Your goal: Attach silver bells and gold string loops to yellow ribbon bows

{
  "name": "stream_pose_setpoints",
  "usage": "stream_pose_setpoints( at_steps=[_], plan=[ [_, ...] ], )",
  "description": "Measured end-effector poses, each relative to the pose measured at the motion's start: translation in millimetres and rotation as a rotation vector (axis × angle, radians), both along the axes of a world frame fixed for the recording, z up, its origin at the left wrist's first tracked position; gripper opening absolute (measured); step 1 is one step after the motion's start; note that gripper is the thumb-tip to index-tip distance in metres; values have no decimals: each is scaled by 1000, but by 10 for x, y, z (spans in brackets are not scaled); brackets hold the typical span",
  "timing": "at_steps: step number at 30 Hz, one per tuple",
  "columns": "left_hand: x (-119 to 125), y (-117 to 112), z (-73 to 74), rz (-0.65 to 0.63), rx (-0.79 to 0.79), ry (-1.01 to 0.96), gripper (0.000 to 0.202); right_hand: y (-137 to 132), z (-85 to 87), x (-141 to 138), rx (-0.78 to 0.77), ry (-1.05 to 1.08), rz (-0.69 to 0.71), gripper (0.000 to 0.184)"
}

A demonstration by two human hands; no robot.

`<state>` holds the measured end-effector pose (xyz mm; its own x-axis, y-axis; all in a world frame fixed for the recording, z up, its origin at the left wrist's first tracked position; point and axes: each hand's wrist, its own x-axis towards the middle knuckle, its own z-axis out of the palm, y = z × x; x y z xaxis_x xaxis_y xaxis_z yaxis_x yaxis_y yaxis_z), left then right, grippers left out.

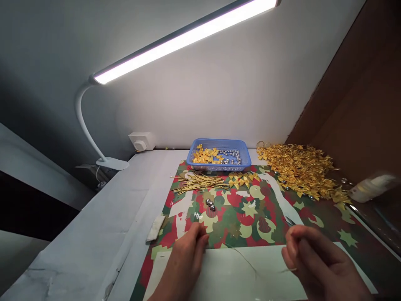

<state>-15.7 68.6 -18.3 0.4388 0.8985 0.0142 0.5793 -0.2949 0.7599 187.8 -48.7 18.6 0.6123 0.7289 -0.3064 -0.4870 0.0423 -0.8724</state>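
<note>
My left hand [184,261] rests at the near edge of a red, green and cream patterned mat [238,217], fingers pinched together. My right hand [316,259] hovers to the right, fingers curled and pinched. A thin thread or wire [247,261] runs between the two hands over a white sheet [232,276]; both hands seem to hold its ends. Just beyond the left hand lie a few small silver bells [210,204]. Farther back sit a bundle of gold cords [200,182] and a row of gold bows [242,179].
A blue basket [219,161] with gold bows and silver bells stands at the back. A large heap of gold bows [302,169] lies at the right, a blurred white bottle [372,187] beyond it. A clamp lamp [109,163] stands left; a brown panel at right.
</note>
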Motion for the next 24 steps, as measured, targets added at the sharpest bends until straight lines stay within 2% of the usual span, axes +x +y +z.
stream_pose_setpoints(
  at_steps=[3, 5, 7, 10, 12, 14, 16, 18, 21, 24],
  plan=[
    [-54, -88, 143, -46, -79, -42, 22, 105, -87, 16, 85, -140, 79, 39],
    [-61, -153, 226, -81, -168, -92, 18, 207, -174, -66, 108, -247, 204, 28],
    [-57, -205, 283, -88, -206, -135, 13, 299, -264, -201, 94, -321, 382, 27],
    [-69, -233, 312, -76, -128, -148, 8, 369, -364, -395, 85, -284, 695, 25],
    [-95, -227, 300, -86, -38, -113, 8, 373, -400, -467, 74, -314, 802, 16],
    [-121, -220, 273, -116, 32, -57, 11, 359, -420, -495, 80, -502, 768, 9],
    [-135, -221, 243, -155, 57, -13, 18, 341, -437, -505, 141, -726, 664, 15],
    [-133, -230, 223, -158, 39, -6, 23, 327, -465, -520, 216, -849, 594, 16],
    [-113, -256, 225, -125, -43, -86, 28, 312, -532, -555, 288, -927, 504, 15],
    [-91, -296, 270, -78, -219, -277, 30, 294, -600, -562, 306, -963, 447, 16]
  ],
)
